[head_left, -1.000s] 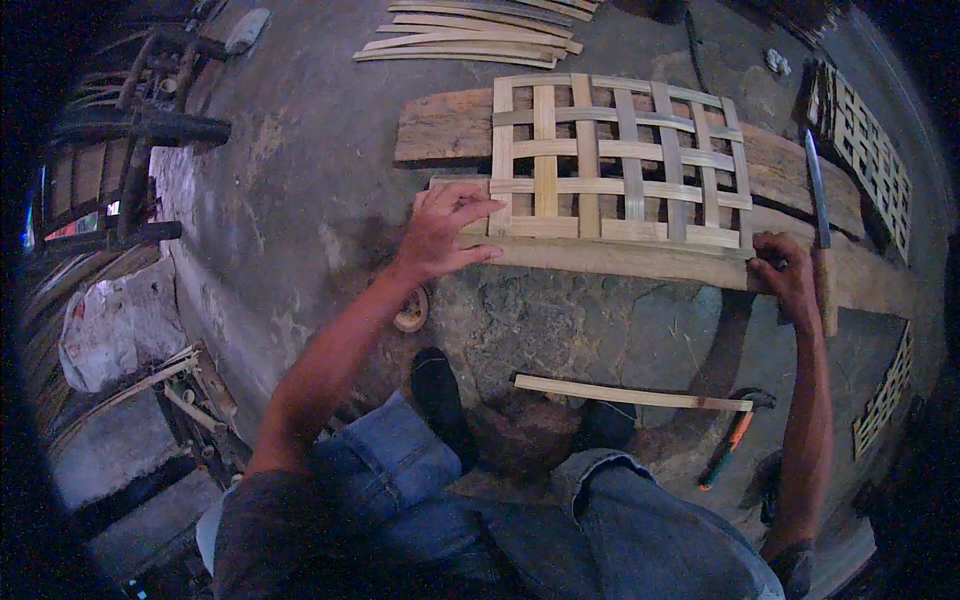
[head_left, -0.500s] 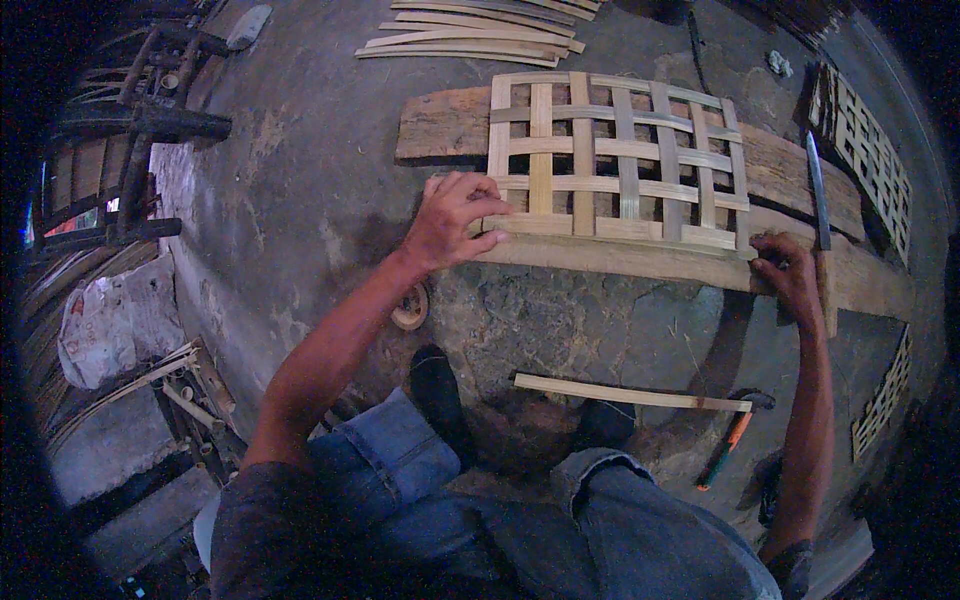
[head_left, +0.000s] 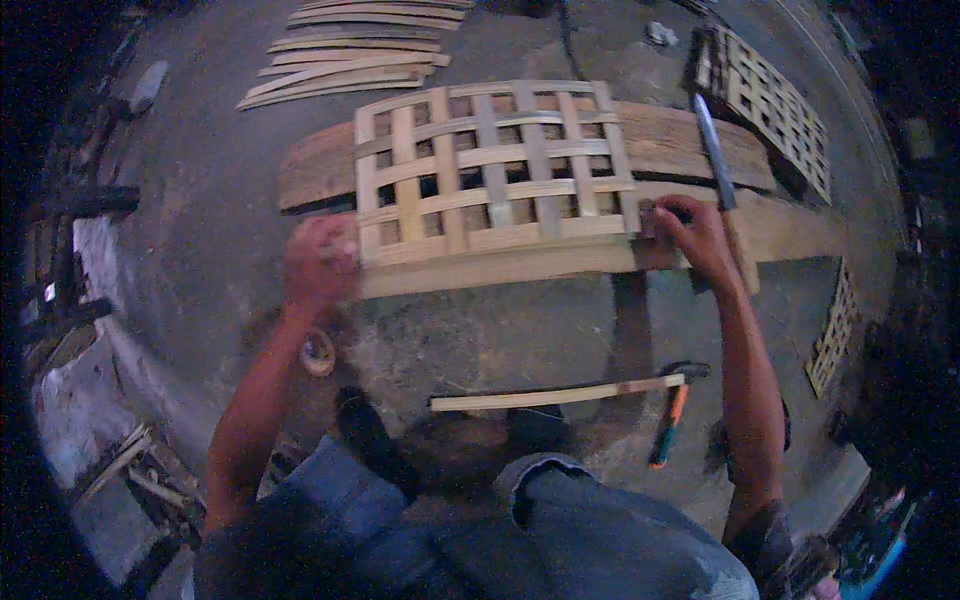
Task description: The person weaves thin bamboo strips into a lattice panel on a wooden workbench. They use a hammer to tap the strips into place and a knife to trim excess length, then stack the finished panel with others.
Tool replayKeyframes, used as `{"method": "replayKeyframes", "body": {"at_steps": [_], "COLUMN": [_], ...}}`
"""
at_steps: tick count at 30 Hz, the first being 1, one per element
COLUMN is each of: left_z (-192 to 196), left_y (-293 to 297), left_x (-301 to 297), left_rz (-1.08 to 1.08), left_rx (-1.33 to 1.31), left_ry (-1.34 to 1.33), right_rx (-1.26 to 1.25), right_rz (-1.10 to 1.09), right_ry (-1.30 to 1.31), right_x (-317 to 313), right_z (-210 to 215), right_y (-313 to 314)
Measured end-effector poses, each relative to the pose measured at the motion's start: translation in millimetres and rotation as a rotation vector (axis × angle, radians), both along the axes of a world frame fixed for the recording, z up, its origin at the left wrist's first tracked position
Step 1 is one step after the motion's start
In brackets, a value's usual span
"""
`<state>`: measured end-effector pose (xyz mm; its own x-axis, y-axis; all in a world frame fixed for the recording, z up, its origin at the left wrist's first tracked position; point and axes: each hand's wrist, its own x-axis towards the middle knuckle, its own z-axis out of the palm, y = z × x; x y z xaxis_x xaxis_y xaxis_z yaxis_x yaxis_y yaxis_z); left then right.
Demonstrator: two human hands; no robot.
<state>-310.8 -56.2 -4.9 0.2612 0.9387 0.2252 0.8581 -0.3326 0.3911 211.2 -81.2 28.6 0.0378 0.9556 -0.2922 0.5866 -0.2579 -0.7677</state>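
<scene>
A woven lattice (head_left: pixel 495 170) of pale wood strips lies flat on two boards (head_left: pixel 690 150) at the picture's centre-top, around twelve o'clock from the person's knees. The left hand (head_left: pixel 318 265) grips the lattice's lower left corner, at about ten o'clock; it is blurred, fingers curled onto the edge. The right hand (head_left: pixel 690 232) pinches the lower right corner, at about two o'clock, fingers closed on the strip ends. A long knife (head_left: pixel 712 150) lies just beyond the right hand, blade pointing toward twelve. Below the boards, at six o'clock from the lattice, a loose strip (head_left: pixel 555 396) lies on the ground, its right end touching a hammer (head_left: pixel 672 415) with an orange and green handle. A small roll of tape (head_left: pixel 318 352) sits below the left wrist. More strips (head_left: pixel 350 50) lie at eleven o'clock, and another lattice (head_left: pixel 770 105) leans at one o'clock.
</scene>
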Motion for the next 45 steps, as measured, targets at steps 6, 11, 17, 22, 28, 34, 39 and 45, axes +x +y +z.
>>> {"method": "replayKeyframes", "body": {"at_steps": [6,11,17,22,28,34,39,45], "left_z": [22.6,27.6,18.2,27.5,23.7,22.8,23.1,16.8], "left_y": [11.6,15.9,13.6,13.7,15.0,13.7,15.3,12.4], "left_x": [30.3,39.3,31.7,42.6,35.7,35.2,38.1,31.2], "left_rz": [0.219,0.181,0.155,0.169,0.229,0.180,0.180,0.185], "left_rx": [-0.382,-0.451,-0.448,-0.477,-0.498,-0.429,-0.455,-0.418], "left_ry": [-0.368,-0.456,-0.483,-0.448,-0.481,-0.446,-0.485,-0.473], "right_rx": [0.073,0.038,0.028,0.042,0.014,-0.029,0.035,-0.001], "right_rz": [-0.010,-0.046,-0.056,-0.084,-0.104,-0.064,-0.044,-0.067], "right_ry": [-0.048,0.019,0.114,0.209,0.220,0.156,0.140,0.182], "right_x": [9.0,0.1,-4.9,6.8,-4.0,0.6,8.9,6.9], "right_z": [-27.9,-34.7,-32.5,-43.4,-29.1,-29.4,-34.9,-38.6], "right_y": [18.1,20.6,12.3,8.1,6.4,9.2,7.3,8.5]}}
